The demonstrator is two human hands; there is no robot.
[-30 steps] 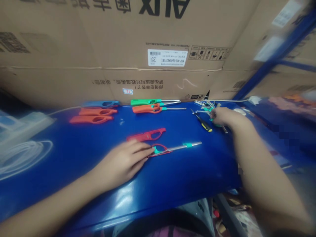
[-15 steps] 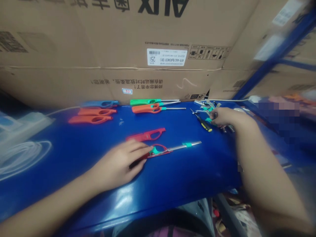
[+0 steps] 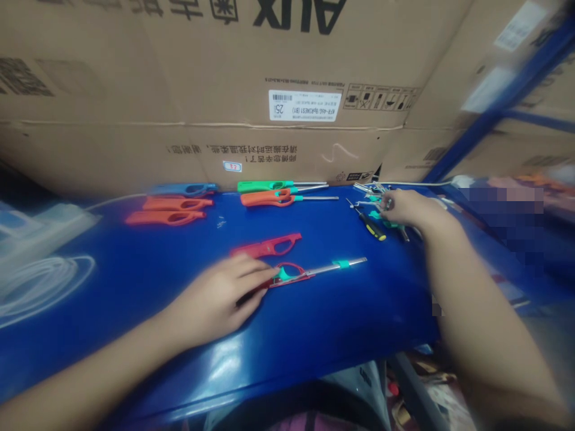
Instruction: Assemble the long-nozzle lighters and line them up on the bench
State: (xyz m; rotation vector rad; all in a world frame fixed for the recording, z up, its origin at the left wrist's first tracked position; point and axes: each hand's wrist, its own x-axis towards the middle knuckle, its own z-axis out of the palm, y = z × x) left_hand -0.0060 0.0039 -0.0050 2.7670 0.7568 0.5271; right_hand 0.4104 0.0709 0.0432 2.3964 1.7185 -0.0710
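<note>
My left hand [image 3: 229, 290] is closed around the handle end of a red lighter body [image 3: 291, 280] that lies on the blue table. A teal trigger [image 3: 284, 274] sits in it, and a metal tube [image 3: 326, 269] with a teal collar points right. Just behind lies a loose red handle shell [image 3: 269, 244], partly covered by my fingers. My right hand [image 3: 406, 209] is at a pile of small metal and teal parts [image 3: 372, 190], fingers bent together; whatever is between them is too small to name. A black and yellow screwdriver [image 3: 372, 227] lies beside the pile.
Long-nosed lighters, one green [image 3: 260, 186] and one orange [image 3: 265, 198], lie at the back. Orange handle shells [image 3: 164, 217] and a blue one [image 3: 182, 190] are at left, near coiled white tubing [image 3: 49, 281]. A large cardboard box [image 3: 202, 78] walls the back edge.
My right hand has shifted slightly up and left at the pile, and some parts under it have moved. My left hand and the red lighter stay where they were.
</note>
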